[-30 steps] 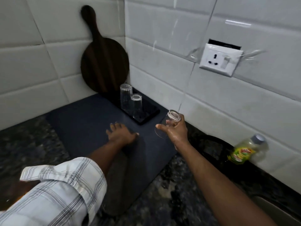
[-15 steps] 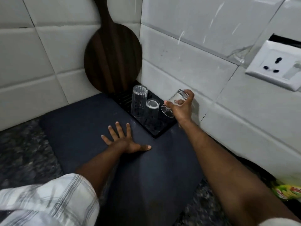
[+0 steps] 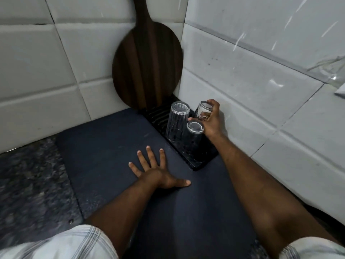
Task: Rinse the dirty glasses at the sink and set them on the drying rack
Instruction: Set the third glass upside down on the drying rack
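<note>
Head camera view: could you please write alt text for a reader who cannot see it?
The right hand lowers a small glass onto a black drying rack beside two upturned glasses. The left hand lies flat on a dark mat.

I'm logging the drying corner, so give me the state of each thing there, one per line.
Tall glass: upside down on the drying rack.
Short glass: upside down on the rack.
Held glass: tilted, gripped by right hand, above the rack.
Left hand: flat, fingers spread, on the dark mat.
Wooden board: upright, leaning in the tiled corner.
</note>
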